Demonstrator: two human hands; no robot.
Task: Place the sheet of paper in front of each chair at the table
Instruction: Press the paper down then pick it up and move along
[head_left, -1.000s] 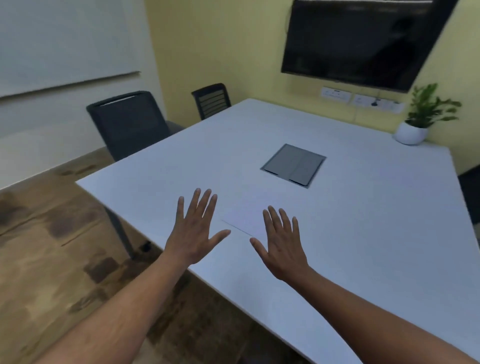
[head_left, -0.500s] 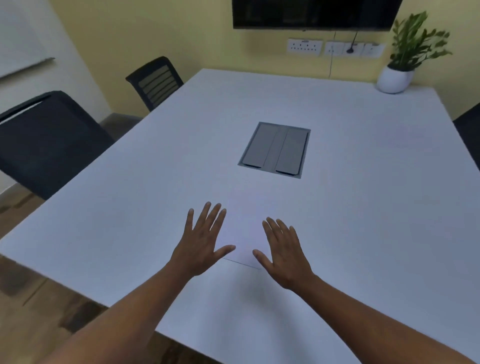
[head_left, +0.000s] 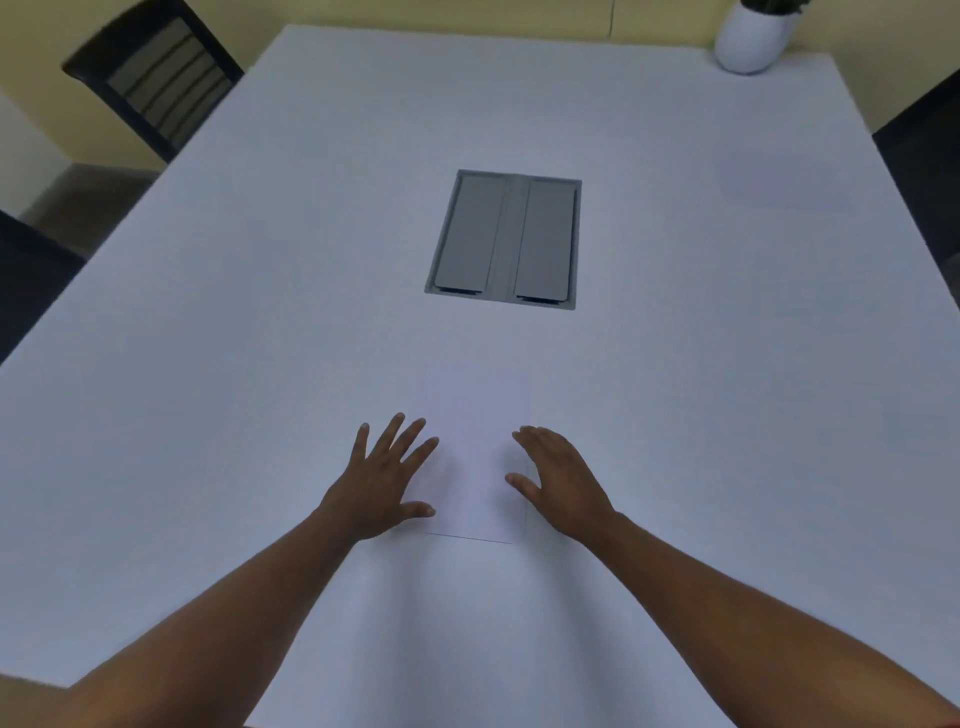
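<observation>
A white sheet of paper (head_left: 475, 452) lies flat on the white table (head_left: 208, 364), just in front of me and short of the table's middle. My left hand (head_left: 382, 480) rests at the sheet's left edge with fingers spread. My right hand (head_left: 558, 480) is at the sheet's right edge, fingers apart, holding nothing. A second faint sheet (head_left: 784, 179) lies at the far right of the table, near a dark chair (head_left: 924, 171). Two more black chairs stand on the left, one at the far corner (head_left: 150, 78) and one nearer (head_left: 26, 280).
A grey hatch with two flaps (head_left: 504, 239) is set into the table's middle. A white plant pot (head_left: 750, 39) stands at the far right corner against the yellow wall.
The view has swung right and tilted down, squaring up with the table. Both hands have come to the paper's two side edges, and the paper now lies straight before me.
</observation>
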